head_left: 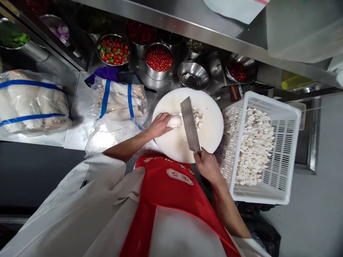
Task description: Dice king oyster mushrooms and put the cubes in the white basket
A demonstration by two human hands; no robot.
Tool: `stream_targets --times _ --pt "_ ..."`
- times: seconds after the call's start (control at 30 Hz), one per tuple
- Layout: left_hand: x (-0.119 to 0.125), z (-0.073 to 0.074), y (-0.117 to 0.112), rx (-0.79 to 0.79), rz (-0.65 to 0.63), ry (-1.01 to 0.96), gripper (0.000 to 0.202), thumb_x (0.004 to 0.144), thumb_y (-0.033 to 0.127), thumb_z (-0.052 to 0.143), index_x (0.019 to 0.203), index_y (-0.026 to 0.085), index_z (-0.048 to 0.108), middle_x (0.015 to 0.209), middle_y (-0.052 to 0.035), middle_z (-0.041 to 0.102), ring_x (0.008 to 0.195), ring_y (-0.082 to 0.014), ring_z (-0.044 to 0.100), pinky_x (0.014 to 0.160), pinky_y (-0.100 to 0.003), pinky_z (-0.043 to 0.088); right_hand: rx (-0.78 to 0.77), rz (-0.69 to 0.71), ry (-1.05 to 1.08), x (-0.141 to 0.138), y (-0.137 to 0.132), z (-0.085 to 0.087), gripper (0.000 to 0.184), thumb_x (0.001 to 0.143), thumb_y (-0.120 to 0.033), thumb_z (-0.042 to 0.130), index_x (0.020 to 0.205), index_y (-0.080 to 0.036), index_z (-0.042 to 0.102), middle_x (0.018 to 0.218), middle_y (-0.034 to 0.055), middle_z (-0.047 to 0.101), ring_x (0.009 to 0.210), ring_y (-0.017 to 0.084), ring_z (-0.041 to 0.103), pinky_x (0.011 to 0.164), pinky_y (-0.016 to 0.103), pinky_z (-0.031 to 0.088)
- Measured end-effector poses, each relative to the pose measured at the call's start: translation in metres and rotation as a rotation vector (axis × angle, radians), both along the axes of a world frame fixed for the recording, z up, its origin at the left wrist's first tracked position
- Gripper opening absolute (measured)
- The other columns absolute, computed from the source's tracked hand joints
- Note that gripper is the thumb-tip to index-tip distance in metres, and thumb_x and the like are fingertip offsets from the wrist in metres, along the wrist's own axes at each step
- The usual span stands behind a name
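Observation:
On a round white cutting board, my left hand grips pale, long pieces of mushroom, fingers curled over their left end. My right hand is closed round the handle of a cleaver. Its broad blade lies across the right end of the mushroom pieces, apart from my left fingers. Small cut mushroom chunks sit just right of the blade, partly hidden by it. To the right, a white plastic basket holds a heap of diced mushroom.
Bagged mushrooms with blue bands lie left of the board, another bag farther left. Behind stand metal bowls of chopped red and green peppers, red chillies and a bowl with few pieces. A steel shelf overhangs them.

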State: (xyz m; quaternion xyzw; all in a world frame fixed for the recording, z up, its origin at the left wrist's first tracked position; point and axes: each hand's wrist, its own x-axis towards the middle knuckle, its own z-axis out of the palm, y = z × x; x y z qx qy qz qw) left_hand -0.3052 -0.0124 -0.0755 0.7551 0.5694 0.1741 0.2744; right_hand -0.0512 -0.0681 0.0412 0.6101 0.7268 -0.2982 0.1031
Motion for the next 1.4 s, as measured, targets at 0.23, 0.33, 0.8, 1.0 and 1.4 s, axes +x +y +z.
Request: stream_targets --times 0.23,0.33,0.8,1.0,1.4 --pt "-0.005 -0.01 -0.009 0.039 0.047 -0.151 0.033 0.095 0.029 0.053 0.125 0.017 0.053 0.129 -0.0111 0.053 0.122 -0.0235 0.047 0.109 -0.038 0.041 -0.073 0.025 -0.037 -0.023 0.004 -0.017 0.025 0.093 -0.025 0.039 0.095 -0.015 0.062 0.083 0.0131 0.073 0.079 0.025 0.067 0.068 0.03 0.038" --pt "-0.005 -0.01 -0.01 0.034 0.047 -0.159 0.034 0.093 0.03 0.056 0.125 0.017 0.053 0.129 -0.0109 0.053 0.123 -0.0234 0.047 0.109 -0.038 0.042 -0.039 0.018 -0.009 -0.022 0.005 -0.011 0.026 0.094 -0.028 0.038 0.097 -0.017 0.061 0.082 0.0112 0.072 0.079 0.025 0.067 0.068 0.03 0.038" --pt "-0.013 -0.011 -0.02 0.053 0.059 -0.188 0.02 0.096 0.03 0.053 0.112 0.02 0.059 0.123 -0.0083 0.058 0.12 -0.0196 0.049 0.106 -0.035 0.043 -0.02 0.036 0.023 -0.027 -0.009 -0.001 0.03 0.096 -0.033 0.038 0.103 -0.017 0.062 0.088 0.0126 0.073 0.084 0.027 0.067 0.07 0.031 0.04" --pt "-0.016 -0.019 -0.024 0.021 0.07 -0.181 0.02 0.099 0.031 0.046 0.107 0.022 0.062 0.12 -0.0077 0.06 0.119 -0.019 0.052 0.106 -0.037 0.043 -0.112 0.076 -0.029 -0.041 -0.02 -0.008 0.029 0.094 -0.025 0.04 0.107 -0.014 0.063 0.088 0.0148 0.074 0.081 0.026 0.067 0.069 0.031 0.04" --pt "-0.026 -0.018 -0.012 0.102 0.023 0.075 0.067 0.08 0.047 0.073 0.138 0.021 0.05 0.151 -0.0144 0.038 0.143 -0.0297 0.033 0.116 -0.046 0.032 0.075 -0.189 0.324 -0.01 -0.033 0.001 0.041 0.09 -0.032 0.045 0.124 -0.016 0.061 0.088 0.0056 0.073 0.077 0.021 0.066 0.074 0.029 0.047"
